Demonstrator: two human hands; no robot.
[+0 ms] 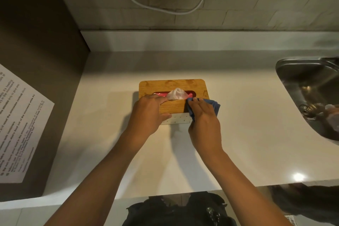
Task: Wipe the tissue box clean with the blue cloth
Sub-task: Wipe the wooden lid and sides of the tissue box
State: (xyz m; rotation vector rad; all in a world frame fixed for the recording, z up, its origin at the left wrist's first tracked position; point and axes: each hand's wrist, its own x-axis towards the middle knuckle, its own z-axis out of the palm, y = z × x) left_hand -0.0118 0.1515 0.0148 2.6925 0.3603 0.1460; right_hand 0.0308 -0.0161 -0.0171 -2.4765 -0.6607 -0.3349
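A tissue box with a wooden lid and a white dotted side stands on the pale counter, a white tissue poking from its slot. My left hand grips the box's left end, fingers over the lid and thumb on the front side. My right hand presses the folded blue cloth against the box's right end, with straight fingers lying on top of the cloth.
A steel sink is set into the counter at the right. A dark panel with a printed paper notice stands at the left. A white cable hangs on the tiled back wall. The counter's front edge lies close to my body.
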